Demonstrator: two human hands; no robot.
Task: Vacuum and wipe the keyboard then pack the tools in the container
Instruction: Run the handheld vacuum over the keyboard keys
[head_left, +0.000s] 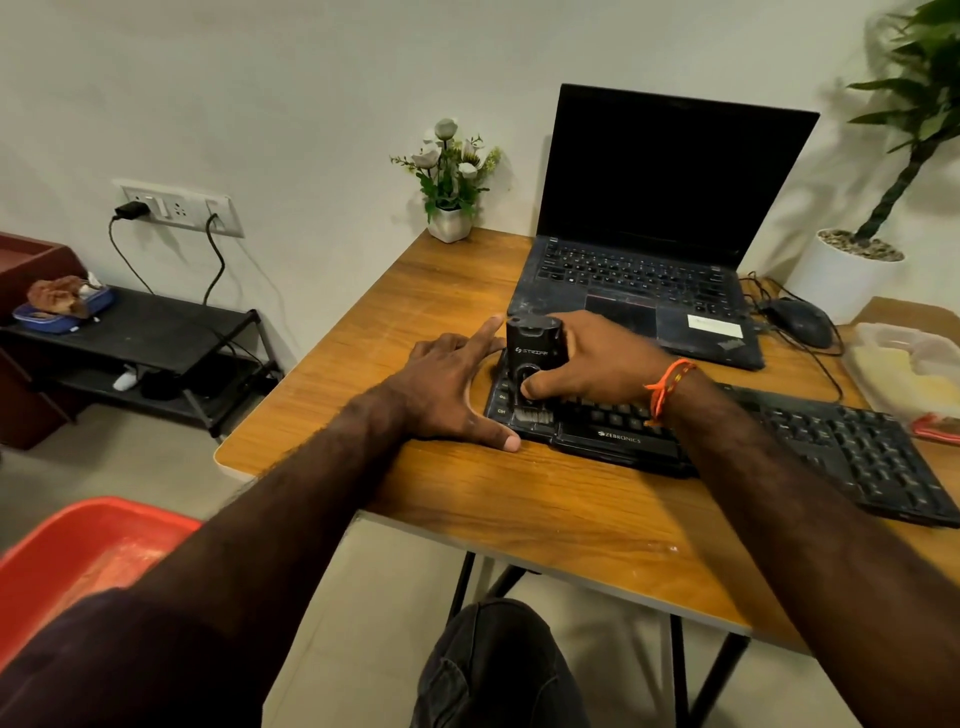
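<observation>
vacuum, boxy black plastic, gripped upright

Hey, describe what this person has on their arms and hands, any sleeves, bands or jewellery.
Both forearms are bare, with no gloves, rings or watch visible on the left hand or the right hand. The right wrist carries an orange thread band, wound in several strands. A dark sleeve shows at the upper left arm near the bottom of the view.
</observation>
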